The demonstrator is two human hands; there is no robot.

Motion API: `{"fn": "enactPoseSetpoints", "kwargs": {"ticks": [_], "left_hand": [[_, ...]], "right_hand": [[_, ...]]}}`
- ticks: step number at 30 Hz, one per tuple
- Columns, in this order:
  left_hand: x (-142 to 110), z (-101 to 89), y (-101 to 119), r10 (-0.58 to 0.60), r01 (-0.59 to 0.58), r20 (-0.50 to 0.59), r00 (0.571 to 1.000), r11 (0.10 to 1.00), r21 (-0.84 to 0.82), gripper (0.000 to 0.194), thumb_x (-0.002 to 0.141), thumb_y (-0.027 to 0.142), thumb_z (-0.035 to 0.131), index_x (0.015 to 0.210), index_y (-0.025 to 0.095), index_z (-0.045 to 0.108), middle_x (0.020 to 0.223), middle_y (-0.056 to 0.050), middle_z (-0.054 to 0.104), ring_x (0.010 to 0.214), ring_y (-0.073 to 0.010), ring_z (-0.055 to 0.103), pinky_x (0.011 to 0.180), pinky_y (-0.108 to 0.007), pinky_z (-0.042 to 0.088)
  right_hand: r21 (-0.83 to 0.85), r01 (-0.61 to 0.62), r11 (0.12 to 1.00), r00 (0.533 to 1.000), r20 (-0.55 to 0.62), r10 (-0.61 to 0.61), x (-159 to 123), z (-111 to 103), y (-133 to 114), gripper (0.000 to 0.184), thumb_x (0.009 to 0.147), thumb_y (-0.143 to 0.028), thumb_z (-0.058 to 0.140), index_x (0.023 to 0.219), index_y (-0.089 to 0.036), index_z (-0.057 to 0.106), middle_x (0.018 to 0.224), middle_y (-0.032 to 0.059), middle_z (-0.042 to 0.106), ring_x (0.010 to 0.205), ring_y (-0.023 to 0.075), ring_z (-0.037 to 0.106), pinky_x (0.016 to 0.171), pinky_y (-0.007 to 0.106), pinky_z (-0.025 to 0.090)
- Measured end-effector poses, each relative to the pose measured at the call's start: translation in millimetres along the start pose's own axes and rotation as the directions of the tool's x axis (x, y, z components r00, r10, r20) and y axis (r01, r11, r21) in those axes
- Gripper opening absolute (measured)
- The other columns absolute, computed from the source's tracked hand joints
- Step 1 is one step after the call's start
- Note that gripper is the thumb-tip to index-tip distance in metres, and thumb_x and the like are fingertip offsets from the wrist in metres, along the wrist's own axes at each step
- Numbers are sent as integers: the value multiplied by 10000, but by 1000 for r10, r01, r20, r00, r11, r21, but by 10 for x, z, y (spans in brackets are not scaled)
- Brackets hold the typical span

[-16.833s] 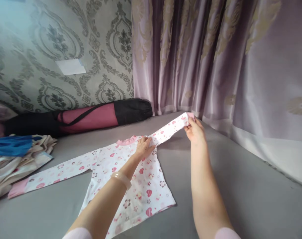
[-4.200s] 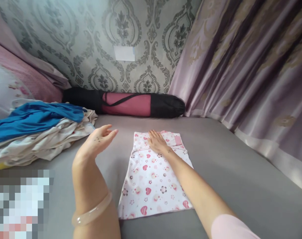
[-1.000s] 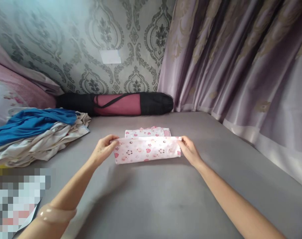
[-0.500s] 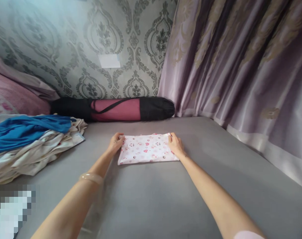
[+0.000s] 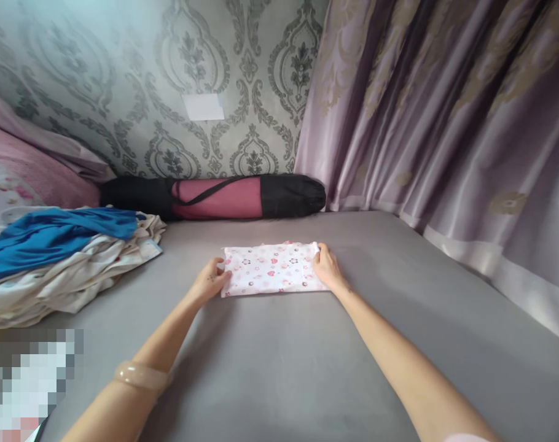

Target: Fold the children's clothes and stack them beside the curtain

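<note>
A folded white cloth (image 5: 271,270) with pink hearts and small flowers lies flat as a neat rectangle on the grey bed sheet (image 5: 279,356). My left hand (image 5: 210,280) is at its left edge, fingers curled and thumb against the fabric; the fingertips are partly hidden. On the other side, my right hand (image 5: 328,267) grips the right edge, its thumb on top and its fingers around the outer side. A pale bangle (image 5: 141,374) circles my left forearm.
Left of the cloth is a heap of clothes, a blue garment (image 5: 62,236) over cream patterned fabric (image 5: 81,279). A black and maroon rolled bag (image 5: 215,197) lies along the wallpapered wall. Purple curtains (image 5: 427,123) hang at the right. Pink bedding (image 5: 53,166) is at the far left.
My left hand has slid from the cloth's far left corner down along its left edge, and the left forearm has shifted outward. My right hand stays at the right edge.
</note>
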State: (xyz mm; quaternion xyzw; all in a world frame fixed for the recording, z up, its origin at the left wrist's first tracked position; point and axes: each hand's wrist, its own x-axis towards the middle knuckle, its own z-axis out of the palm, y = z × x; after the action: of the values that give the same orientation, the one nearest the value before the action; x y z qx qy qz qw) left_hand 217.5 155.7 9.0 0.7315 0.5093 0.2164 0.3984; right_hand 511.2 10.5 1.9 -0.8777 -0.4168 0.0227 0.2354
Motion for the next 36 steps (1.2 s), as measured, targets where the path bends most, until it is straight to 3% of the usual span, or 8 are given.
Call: {"fn": "enactPoseSetpoints", "kwargs": {"ticks": [5, 9, 12, 16, 19, 23, 30, 36], "left_hand": [[-9, -14, -52, 102, -94, -12, 995, 951, 294, 328, 816, 316, 527, 1109, 171, 559, 829, -49, 675, 802, -213, 648, 737, -298, 478], [-39, -14, -38, 276, -180, -93, 957, 812, 555, 318, 897, 303, 429, 1147, 152, 553, 1022, -133, 635, 945, -255, 633, 807, -337, 484], [-34, 164, 98, 484, -360, -44, 874, 706, 610, 335, 945, 293, 345, 1177, 163, 550, 1150, -153, 597, 1062, -271, 592, 892, -379, 475], [49, 637, 340, 603, -597, 185, 776, 608, 524, 377, 939, 188, 323, 1252, 131, 526, 1254, -166, 593, 1220, -250, 527, 1044, -398, 405], [105, 927, 401, 531, -503, 152, 834, 617, 605, 422, 937, 201, 343, 1316, 104, 502, 1391, -179, 513, 1341, -303, 416, 1107, -468, 324], [107, 1042, 326, 473, -410, 104, 875, 609, 679, 492, 972, 284, 299, 1406, 106, 448, 1485, -165, 418, 1397, -336, 328, 1140, -510, 239], [53, 922, 275, 439, -342, 51, 897, 617, 709, 576, 958, 466, 331, 1427, 149, 442, 1508, -175, 380, 1408, -349, 301, 1128, -517, 230], [57, 607, 180, 298, -262, 76, 951, 657, 707, 709, 939, 570, 297, 1478, 110, 335, 1550, -188, 285, 1442, -335, 226, 1139, -499, 206]], "right_hand": [[-187, -36, 982, 999, 15, 40, -27, -56, -43, 358, 975, -280, 305, 1197, -155, 557, 1195, 187, 594, 1013, 288, 638, 826, 388, 464], [-242, -53, 969, 998, 17, 59, -34, -169, -111, 393, 979, -285, 300, 1181, -102, 583, 1183, 244, 580, 1074, 337, 605, 888, 444, 438], [-234, 165, 958, 986, 11, -167, -109, -143, -322, 422, 972, -207, 262, 1257, -97, 553, 1267, 234, 562, 1203, 330, 520, 1007, 457, 362], [-101, 540, 836, 834, 196, -515, -228, 113, -678, 498, 971, -237, 265, 1414, -88, 438, 1490, 147, 413, 1403, 255, 307, 1157, 403, 191], [-82, 562, 823, 807, 274, -524, -254, 314, -793, 554, 965, -264, 258, 1468, -56, 356, 1550, 127, 310, 1448, 239, 216, 1186, 410, 103], [-70, 541, 838, 817, 282, -504, -240, 414, -761, 578, 963, -285, 229, 1493, -65, 305, 1568, 101, 267, 1457, 237, 185, 1187, 447, 74], [-103, 506, 856, 846, 254, -470, -220, 387, -640, 575, 977, -321, 218, 1495, -89, 309, 1575, 97, 248, 1459, 225, 178, 1186, 441, 77], [-175, 443, 879, 885, 243, -398, -166, 279, -455, 596, 985, -362, 234, 1490, -53, 307, 1577, 128, 228, 1461, 242, 169, 1188, 432, 67]]}}
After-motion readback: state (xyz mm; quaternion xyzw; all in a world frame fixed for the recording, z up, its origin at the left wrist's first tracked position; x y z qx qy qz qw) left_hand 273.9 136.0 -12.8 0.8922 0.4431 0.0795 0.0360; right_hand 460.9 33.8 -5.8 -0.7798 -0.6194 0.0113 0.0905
